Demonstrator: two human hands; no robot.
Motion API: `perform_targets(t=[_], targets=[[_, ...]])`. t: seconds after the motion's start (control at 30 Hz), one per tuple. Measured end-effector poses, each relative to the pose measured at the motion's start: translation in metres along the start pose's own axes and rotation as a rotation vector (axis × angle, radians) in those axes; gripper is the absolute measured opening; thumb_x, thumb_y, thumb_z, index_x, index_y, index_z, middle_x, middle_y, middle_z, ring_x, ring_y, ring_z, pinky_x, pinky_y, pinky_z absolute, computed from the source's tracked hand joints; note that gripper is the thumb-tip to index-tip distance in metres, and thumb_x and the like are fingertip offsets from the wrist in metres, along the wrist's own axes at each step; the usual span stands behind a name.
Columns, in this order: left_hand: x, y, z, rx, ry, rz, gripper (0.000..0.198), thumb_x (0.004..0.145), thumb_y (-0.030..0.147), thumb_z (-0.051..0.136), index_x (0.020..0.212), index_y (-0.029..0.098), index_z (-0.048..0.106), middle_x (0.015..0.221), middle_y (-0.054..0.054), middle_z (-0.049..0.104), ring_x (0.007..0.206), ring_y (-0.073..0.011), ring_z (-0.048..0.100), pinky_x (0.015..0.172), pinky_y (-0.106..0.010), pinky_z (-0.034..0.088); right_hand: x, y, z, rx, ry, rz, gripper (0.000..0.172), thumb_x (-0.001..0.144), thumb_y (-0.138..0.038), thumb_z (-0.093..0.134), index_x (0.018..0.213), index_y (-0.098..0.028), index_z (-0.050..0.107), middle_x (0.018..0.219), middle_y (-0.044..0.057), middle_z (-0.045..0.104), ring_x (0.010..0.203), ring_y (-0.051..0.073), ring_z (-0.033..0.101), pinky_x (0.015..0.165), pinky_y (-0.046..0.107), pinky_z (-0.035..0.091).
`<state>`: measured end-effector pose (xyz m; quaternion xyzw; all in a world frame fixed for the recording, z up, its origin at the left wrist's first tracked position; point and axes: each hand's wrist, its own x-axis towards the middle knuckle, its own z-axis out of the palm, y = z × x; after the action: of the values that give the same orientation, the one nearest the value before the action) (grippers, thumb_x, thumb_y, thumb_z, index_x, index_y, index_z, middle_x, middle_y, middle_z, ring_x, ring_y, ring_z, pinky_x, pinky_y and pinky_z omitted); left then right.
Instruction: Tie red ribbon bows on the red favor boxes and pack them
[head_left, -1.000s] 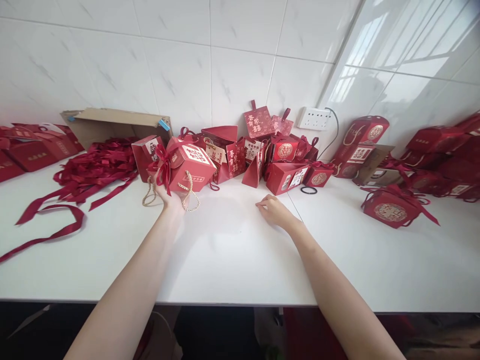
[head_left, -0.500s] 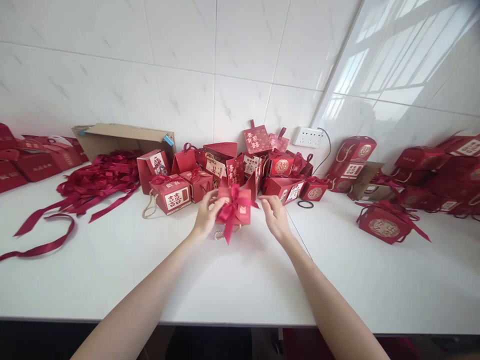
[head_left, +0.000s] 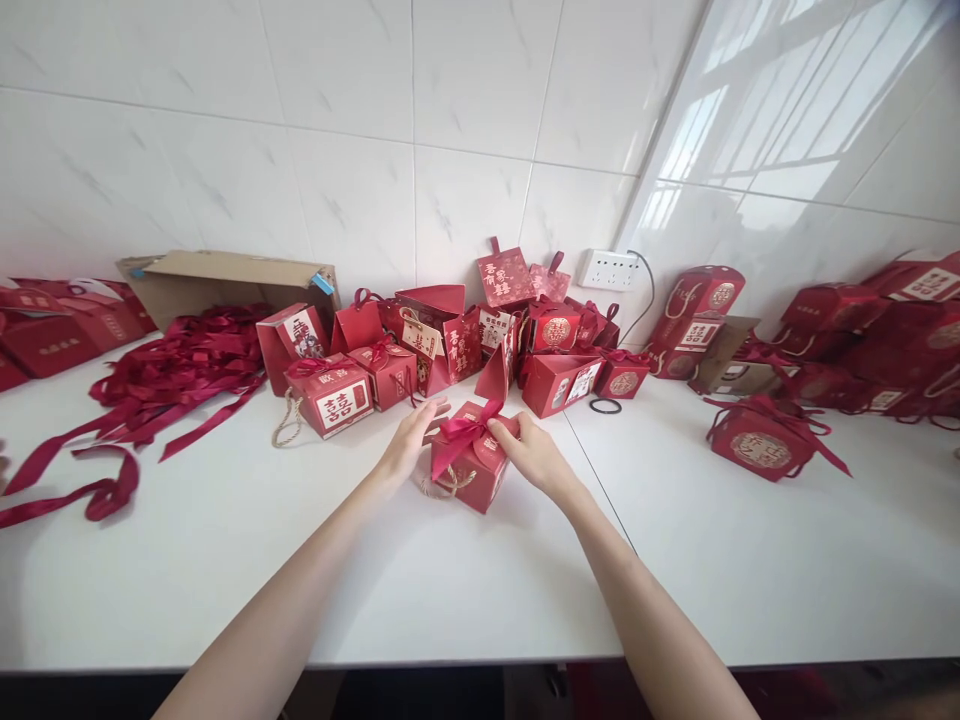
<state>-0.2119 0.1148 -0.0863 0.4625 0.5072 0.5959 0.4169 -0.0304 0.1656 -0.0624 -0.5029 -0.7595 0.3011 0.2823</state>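
Note:
A small red gift box (head_left: pixel 484 487) rests on the white table in front of me, turned at an angle. A dark pink ribbon bow (head_left: pixel 463 432) is tied across its top, and a twisted cord handle (head_left: pixel 453 482) hangs at its front left side. My right hand (head_left: pixel 531 447) grips the box at its upper right, thumb on top beside the bow. My left hand (head_left: pixel 411 440) is at the box's left side with its fingers apart, close to the edge; whether a fingertip touches it I cannot tell.
Several red boxes (head_left: pixel 337 395) stand along the wall. A ribbon heap (head_left: pixel 176 370) spills from a cardboard box (head_left: pixel 232 268) at left. On the right are a bowed box (head_left: pixel 761 445) and a red pile (head_left: pixel 885 350). A black ring (head_left: pixel 605 406) lies near a power strip (head_left: pixel 611 270).
The gift box has turned and moved slightly nearer, showing its corded side. My right hand has moved left onto the box; my left hand has released it and opened.

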Motion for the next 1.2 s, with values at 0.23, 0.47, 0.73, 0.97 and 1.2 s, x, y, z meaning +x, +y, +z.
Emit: perform_targets(t=[0.23,0.47,0.73,0.97,1.2], targets=[[-0.023,0.017,-0.005,0.315,0.173,0.122,0.048,0.067,0.059,0.059,0.096,0.021,0.055,0.088,-0.003,0.059,0.086,-0.0215,0.056,0.073,-0.03,0.04,-0.016,0.003,-0.032,0.077,-0.056,0.091,0.058,0.081,-0.068,0.032,0.058,-0.019,0.052,0.062,0.006,0.061,0.058,0.018,0.057,0.053,0.027,0.039],[-0.057,0.023,-0.001,0.502,0.048,-0.16,0.044,0.075,0.059,0.05,0.054,0.021,0.044,0.051,0.003,0.046,0.052,-0.0156,0.046,0.056,-0.027,0.034,-0.042,0.0,-0.014,0.213,-0.226,0.022,0.047,0.082,-0.056,0.042,0.052,-0.019,0.043,0.052,0.0,0.052,0.05,0.013,0.05,0.054,0.025,0.037],[-0.048,0.042,-0.026,-0.189,0.196,-0.152,0.025,0.067,0.032,0.064,0.054,0.018,0.048,0.058,0.001,0.051,0.062,-0.0139,0.054,0.059,-0.024,0.045,-0.045,0.024,-0.04,0.773,0.04,0.039,0.035,0.071,-0.046,0.055,0.051,-0.02,0.044,0.054,-0.001,0.045,0.055,0.013,0.047,0.06,0.029,0.044],[-0.047,0.099,-0.051,-0.566,0.385,-0.041,0.008,0.073,0.018,0.049,0.065,0.018,0.05,0.069,-0.001,0.06,0.065,-0.0135,0.06,0.062,-0.025,0.05,-0.055,0.018,-0.105,1.039,0.219,-0.065,0.028,0.073,-0.03,0.055,0.051,-0.021,0.041,0.084,0.008,0.062,0.096,0.024,0.06,0.081,0.035,0.05],[-0.04,0.152,0.017,-0.495,0.21,0.035,0.019,0.078,0.027,0.055,0.063,0.017,0.052,0.064,0.001,0.057,0.057,-0.0114,0.056,0.057,-0.025,0.046,-0.052,-0.069,-0.104,0.964,0.008,-0.364,0.032,0.082,-0.044,0.05,0.077,-0.016,0.064,0.091,0.01,0.068,0.094,0.024,0.064,0.083,0.038,0.051]])
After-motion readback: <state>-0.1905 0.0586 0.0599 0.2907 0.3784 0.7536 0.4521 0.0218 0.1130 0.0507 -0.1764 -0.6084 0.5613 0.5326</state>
